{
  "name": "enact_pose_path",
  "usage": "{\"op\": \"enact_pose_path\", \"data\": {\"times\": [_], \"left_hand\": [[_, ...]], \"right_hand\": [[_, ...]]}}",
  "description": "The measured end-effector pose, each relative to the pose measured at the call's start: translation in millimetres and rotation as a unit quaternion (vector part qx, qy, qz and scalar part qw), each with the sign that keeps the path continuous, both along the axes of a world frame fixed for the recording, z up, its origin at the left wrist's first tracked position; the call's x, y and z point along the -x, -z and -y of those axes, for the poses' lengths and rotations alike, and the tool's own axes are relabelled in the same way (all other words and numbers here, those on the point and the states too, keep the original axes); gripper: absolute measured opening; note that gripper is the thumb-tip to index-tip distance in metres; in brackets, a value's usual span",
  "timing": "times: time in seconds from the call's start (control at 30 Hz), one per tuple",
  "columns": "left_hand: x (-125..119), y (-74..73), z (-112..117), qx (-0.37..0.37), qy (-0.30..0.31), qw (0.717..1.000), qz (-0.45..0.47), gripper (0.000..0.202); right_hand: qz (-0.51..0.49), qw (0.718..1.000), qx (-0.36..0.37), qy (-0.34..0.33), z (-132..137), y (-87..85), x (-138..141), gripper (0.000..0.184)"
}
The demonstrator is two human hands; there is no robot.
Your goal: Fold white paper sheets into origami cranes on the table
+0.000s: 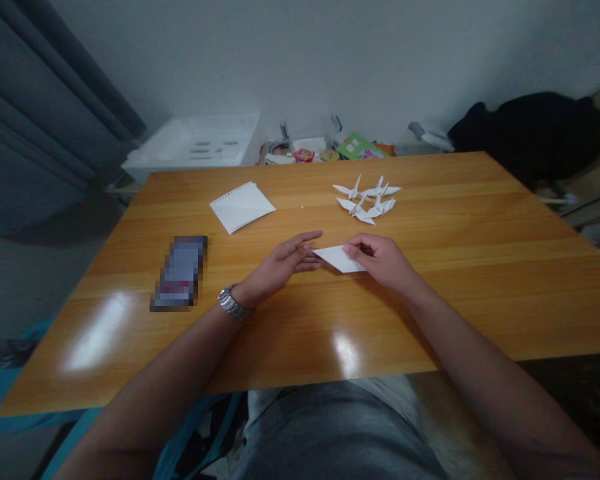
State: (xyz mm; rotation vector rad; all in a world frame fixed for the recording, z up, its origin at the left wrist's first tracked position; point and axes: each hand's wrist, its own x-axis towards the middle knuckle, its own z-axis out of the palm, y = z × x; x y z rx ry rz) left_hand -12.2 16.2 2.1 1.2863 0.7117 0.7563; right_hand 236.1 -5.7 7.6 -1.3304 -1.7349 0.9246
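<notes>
A folded white paper piece (339, 258) lies on the wooden table (430, 313) between my two hands. My left hand (285, 261), with a metal watch on its wrist, has its fingers stretched out and its fingertips touch the paper's left corner. My right hand (380, 260) is curled, its fingertips pressing down on the paper's right part. Beyond my hands, several finished white paper cranes (366, 198) sit in a small cluster on the table.
A white notepad (242, 206) lies at the back left of the table, a phone (181, 272) left of my hands. Behind the table are a white plastic bin (195, 143), small clutter (325, 150) and a black bag (530, 133).
</notes>
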Motion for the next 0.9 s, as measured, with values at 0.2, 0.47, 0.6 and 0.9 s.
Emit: {"op": "enact_pose_path", "data": {"times": [0.2,0.47,0.6,0.9], "left_hand": [[-3.3,0.8,-3.8,-0.064,-0.061,0.992,-0.090,0.047],[-6.4,-6.7,0.4,-0.141,-0.057,0.978,-0.142,0.035],[-5.5,-6.8,0.7,-0.142,-0.065,0.974,-0.163,0.034],[-3.3,-5.8,0.5,-0.127,-0.072,0.975,-0.169,0.035]], "right_hand": [[-0.008,1.000,0.001,0.011,0.3,-1.1,0.0,0.032],[0.001,1.000,0.013,-0.010,1.7,-0.8,3.7,0.031],[-0.004,1.000,0.016,-0.011,1.5,0.2,3.9,0.031],[0.002,1.000,0.018,-0.006,-0.9,2.9,0.8,0.032]]}}
